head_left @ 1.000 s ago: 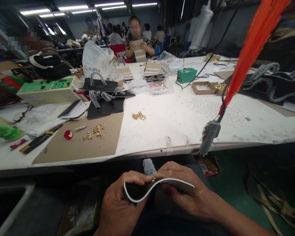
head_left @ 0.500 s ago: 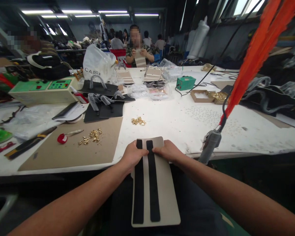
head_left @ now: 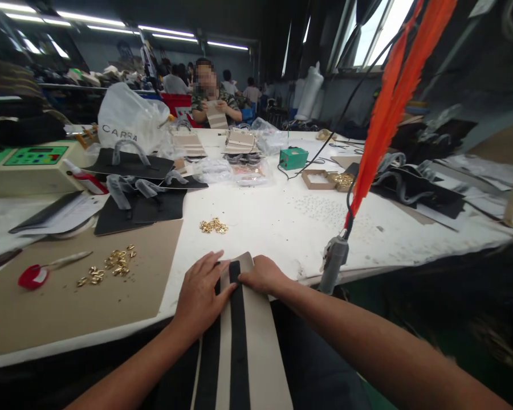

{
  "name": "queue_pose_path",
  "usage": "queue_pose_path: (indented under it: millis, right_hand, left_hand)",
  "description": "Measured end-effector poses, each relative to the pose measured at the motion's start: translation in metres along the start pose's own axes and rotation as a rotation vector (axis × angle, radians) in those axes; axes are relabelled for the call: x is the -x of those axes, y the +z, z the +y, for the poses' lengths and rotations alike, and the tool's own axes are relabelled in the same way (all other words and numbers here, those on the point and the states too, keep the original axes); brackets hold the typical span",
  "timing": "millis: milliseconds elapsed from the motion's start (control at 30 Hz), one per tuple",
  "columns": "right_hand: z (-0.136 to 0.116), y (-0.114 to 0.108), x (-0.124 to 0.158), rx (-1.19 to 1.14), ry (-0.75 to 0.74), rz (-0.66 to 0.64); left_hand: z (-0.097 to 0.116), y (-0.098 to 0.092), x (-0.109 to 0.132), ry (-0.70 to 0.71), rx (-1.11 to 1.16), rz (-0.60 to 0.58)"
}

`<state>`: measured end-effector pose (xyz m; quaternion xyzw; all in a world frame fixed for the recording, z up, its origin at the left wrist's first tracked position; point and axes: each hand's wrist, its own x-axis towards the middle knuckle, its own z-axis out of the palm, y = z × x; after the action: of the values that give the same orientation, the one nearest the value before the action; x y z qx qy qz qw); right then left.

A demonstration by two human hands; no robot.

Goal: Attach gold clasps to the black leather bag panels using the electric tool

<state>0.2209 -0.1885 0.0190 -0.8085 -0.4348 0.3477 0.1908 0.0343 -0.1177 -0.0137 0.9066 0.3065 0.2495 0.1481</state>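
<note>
white table (head_left: 282, 216), both hands (head_left: 200, 293) flat on striped panel (head_left: 243, 341)

A white worktable (head_left: 282, 216) is carrying parts.
Gold fittings (head_left: 214, 226) and a striped panel (head_left: 239, 336) are lying right of a brown card sheet (head_left: 60, 307), black panels (head_left: 141, 208) behind it.

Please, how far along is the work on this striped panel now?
Done, it seems: black panels with wrapped handles lie farther up the table. In hand: the striped panel hangs over the table edge, left hand flat on it, right hand curled at its top end. Probably left: loose gold fittings lie unused on the cardboard sheet.
</note>
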Motion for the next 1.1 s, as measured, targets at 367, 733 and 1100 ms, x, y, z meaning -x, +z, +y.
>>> queue_pose_path:
  millis: [367, 733, 1100]
  right_hand:
    - [0.037, -0.031, -0.016, -0.124, -0.126, 0.186]
    - [0.151, -0.14, -0.064, 0.048, 0.252, 0.699]
    - [0.168, -0.16, -0.099, 0.194, 0.323, 0.596]
  left_hand:
    - [-0.013, 0.013, 0.003, 0.037, 0.061, -0.014]
    - [-0.023, 0.019, 0.003, 0.036, 0.042, -0.001]
    - [-0.028, 0.026, 0.006, 0.028, 0.023, 0.004]
